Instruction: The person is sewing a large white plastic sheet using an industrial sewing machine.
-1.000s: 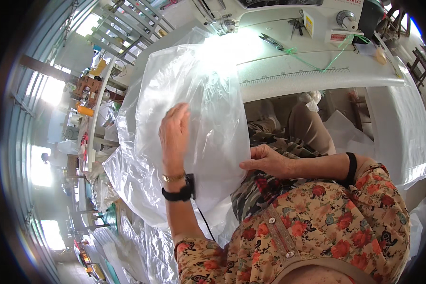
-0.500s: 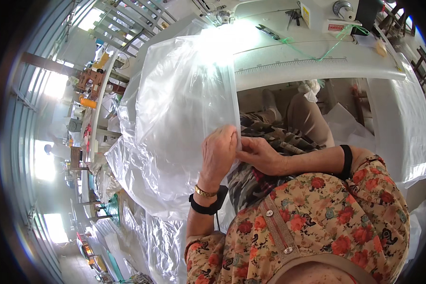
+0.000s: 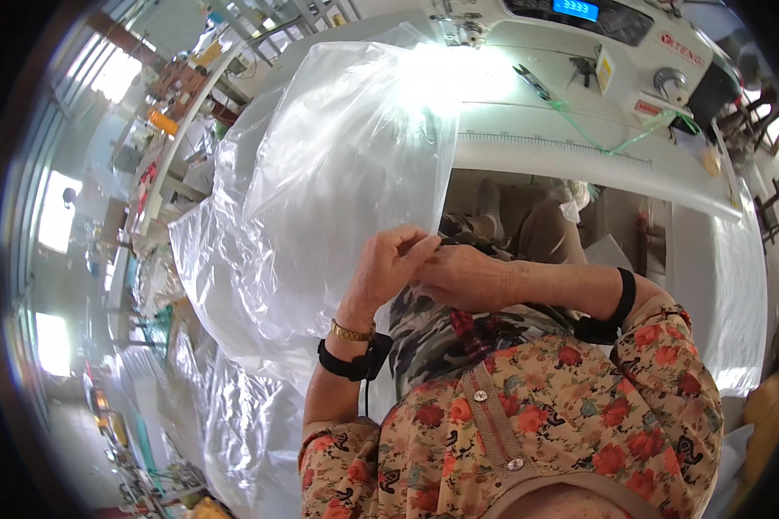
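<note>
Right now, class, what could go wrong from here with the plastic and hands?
The clear plastic might crease if the left hand and right hand, close together at its edge, pull unevenly. Bright glare over its upper end could hide folds. The slack green string near the snips might snag.

The left hand [image 3: 385, 266], a second ago out over the middle of the clear plastic sheet [image 3: 346, 164], is now at its right edge, meeting the right hand [image 3: 463, 277]. The view has shifted, bringing a blue-lit display [image 3: 575, 9] into sight.
</note>
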`<move>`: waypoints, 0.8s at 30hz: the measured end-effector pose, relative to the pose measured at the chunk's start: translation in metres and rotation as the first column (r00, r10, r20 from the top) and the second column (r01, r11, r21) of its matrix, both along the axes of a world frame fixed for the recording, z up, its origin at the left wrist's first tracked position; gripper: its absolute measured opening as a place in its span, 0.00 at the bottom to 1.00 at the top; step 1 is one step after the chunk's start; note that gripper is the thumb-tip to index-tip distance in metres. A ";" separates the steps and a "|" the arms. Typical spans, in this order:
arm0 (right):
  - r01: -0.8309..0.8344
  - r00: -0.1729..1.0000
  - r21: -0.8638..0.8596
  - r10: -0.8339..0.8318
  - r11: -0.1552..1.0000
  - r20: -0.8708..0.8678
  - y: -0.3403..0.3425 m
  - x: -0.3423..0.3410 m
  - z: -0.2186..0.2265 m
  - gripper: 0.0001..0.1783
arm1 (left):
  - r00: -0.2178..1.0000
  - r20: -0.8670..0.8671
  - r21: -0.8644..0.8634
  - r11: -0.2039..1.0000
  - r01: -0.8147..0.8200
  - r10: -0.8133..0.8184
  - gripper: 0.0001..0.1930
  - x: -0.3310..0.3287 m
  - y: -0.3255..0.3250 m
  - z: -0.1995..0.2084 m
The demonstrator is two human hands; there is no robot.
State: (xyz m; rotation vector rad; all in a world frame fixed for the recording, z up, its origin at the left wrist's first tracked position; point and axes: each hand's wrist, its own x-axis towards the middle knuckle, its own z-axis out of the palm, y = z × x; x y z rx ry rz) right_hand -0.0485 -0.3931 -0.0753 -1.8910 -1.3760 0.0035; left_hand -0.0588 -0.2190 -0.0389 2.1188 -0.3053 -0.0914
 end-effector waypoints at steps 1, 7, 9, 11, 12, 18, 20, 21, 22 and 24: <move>-0.016 1.000 -0.014 0.016 1.000 0.005 0.000 0.001 0.004 0.09 | 1.000 -0.024 -0.022 1.000 0.002 -0.002 0.12 0.001 0.000 0.000; -0.094 0.983 -0.192 0.121 0.977 0.136 -0.029 0.047 0.036 0.06 | 0.987 0.138 0.116 0.988 -0.100 0.083 0.07 -0.012 -0.004 0.009; 0.185 0.958 -0.095 -0.158 0.978 0.239 -0.044 0.082 0.042 0.08 | 0.936 0.347 0.214 0.967 -0.136 0.055 0.05 -0.020 -0.008 0.015; 0.416 0.864 -0.044 -0.379 0.908 0.332 -0.052 0.119 0.043 0.11 | 0.844 0.534 0.410 0.890 -0.200 -0.056 0.03 -0.026 -0.012 0.021; 0.461 0.821 -0.013 -0.421 0.887 0.386 -0.053 0.137 0.042 0.13 | 0.850 0.524 0.416 0.887 -0.201 -0.053 0.03 -0.028 -0.015 0.024; 0.488 0.776 -0.108 -0.375 0.866 0.507 -0.054 0.194 0.037 0.11 | 0.913 0.392 0.553 0.822 -0.135 -0.113 0.12 -0.044 -0.028 0.030; 0.493 0.781 -0.140 -0.366 0.859 0.506 -0.053 0.202 0.036 0.10 | 0.913 0.389 0.482 0.872 -0.090 -0.121 0.20 -0.051 -0.030 0.029; 0.506 0.792 -0.192 -0.366 0.841 0.489 -0.052 0.204 0.036 0.09 | 0.918 0.377 0.486 0.870 -0.087 -0.119 0.20 -0.052 -0.030 0.028; 0.509 0.789 -0.190 -0.366 0.840 0.494 -0.052 0.207 0.036 0.09 | 0.920 0.360 0.506 0.861 -0.055 -0.153 0.23 -0.052 -0.030 0.026; 0.499 0.788 -0.205 -0.342 0.842 0.511 -0.051 0.209 0.036 0.06 | 0.924 0.337 0.522 0.852 -0.023 -0.181 0.25 -0.054 -0.028 0.023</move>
